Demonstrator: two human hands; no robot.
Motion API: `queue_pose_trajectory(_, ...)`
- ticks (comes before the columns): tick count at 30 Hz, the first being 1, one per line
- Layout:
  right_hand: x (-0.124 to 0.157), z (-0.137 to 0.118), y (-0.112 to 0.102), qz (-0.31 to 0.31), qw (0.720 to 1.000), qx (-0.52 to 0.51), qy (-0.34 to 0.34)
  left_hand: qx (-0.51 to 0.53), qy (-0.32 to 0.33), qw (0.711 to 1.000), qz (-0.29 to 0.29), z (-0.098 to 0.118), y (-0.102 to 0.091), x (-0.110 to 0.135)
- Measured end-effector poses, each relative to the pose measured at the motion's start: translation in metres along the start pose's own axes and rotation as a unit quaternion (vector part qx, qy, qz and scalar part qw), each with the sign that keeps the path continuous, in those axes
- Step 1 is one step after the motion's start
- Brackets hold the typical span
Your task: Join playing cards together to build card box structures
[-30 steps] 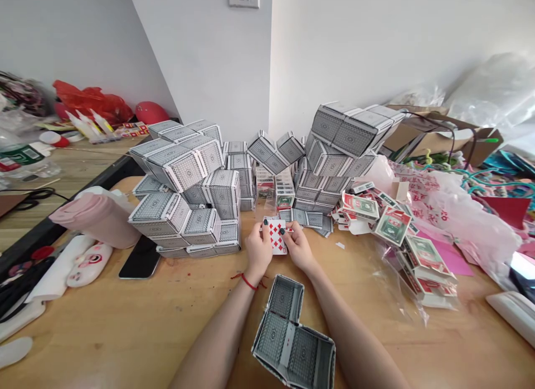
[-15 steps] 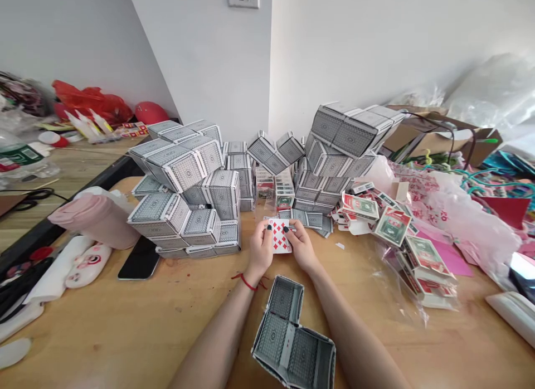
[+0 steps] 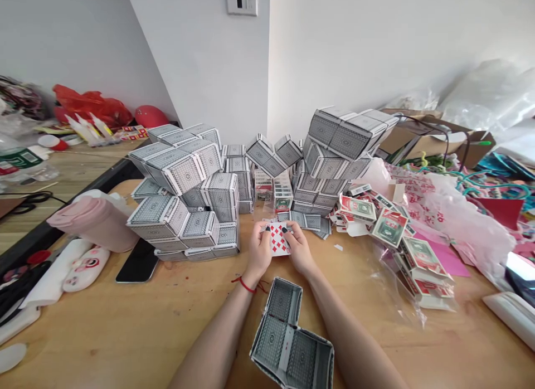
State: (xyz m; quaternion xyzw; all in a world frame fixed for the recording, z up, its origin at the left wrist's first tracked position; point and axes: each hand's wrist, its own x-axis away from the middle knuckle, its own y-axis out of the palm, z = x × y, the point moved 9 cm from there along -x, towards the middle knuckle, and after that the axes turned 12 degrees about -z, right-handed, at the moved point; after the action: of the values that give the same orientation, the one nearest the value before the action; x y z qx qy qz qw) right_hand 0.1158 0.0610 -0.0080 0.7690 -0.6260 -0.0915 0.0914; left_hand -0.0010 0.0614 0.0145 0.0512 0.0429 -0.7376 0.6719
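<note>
Both hands meet over the middle of the wooden table (image 3: 125,333). My left hand (image 3: 258,252) and my right hand (image 3: 297,249) pinch a playing card (image 3: 277,239) with red diamonds, face up, between fingers and thumbs. A red string circles my left wrist. Just in front of my forearms lies an L-shaped block of folded grey-backed cards (image 3: 288,339). Beyond my hands rises a large pile of similar card cubes (image 3: 196,183).
Card packs in red and green boxes (image 3: 393,227) lie at the right on clear plastic. A pink bag (image 3: 455,216) sits behind them. At the left are a black phone (image 3: 137,262), a pink cup (image 3: 94,222) and white items (image 3: 86,266).
The card has tilted slightly in my fingers and my hands shifted a little; the view dropped a bit. The piles have not moved.
</note>
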Motion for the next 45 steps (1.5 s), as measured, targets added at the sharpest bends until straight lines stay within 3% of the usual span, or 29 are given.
queue_pose_trajectory(10,0.002,-0.005,-0.002,0.026,0.999,0.018,-0.009,-0.070,0.032,0.997,-0.001,0.010,-0.004,-0.002)
queue_pose_trajectory(17,0.001,0.001,0.000,0.025,0.994,-0.110,0.012,-0.114,0.066,0.991,-0.012,0.022,0.001,0.000)
queue_pose_trajectory(23,0.001,0.006,0.001,-0.024,0.982,-0.175,0.069,-0.134,0.070,0.987,-0.048,0.021,0.003,0.000)
queue_pose_trajectory(27,0.001,0.014,-0.006,-0.021,0.981,-0.162,0.101,-0.127,0.070,0.987,-0.071,0.019,0.002,0.000)
queue_pose_trajectory(31,0.002,0.017,0.002,-0.119,0.969,-0.168,0.134,-0.135,0.063,0.981,-0.121,0.017,0.004,-0.004)
queue_pose_trajectory(34,0.003,0.017,0.002,-0.149,0.965,-0.163,0.140,-0.131,0.061,0.979,-0.143,0.018,0.003,-0.008)
queue_pose_trajectory(41,-0.003,0.018,-0.001,-0.076,0.987,-0.110,0.092,-0.001,-0.003,0.992,-0.129,0.006,0.001,-0.013)
queue_pose_trajectory(45,-0.004,0.019,-0.001,-0.055,0.992,-0.084,0.074,-0.039,-0.033,0.995,-0.086,-0.007,0.002,-0.013)
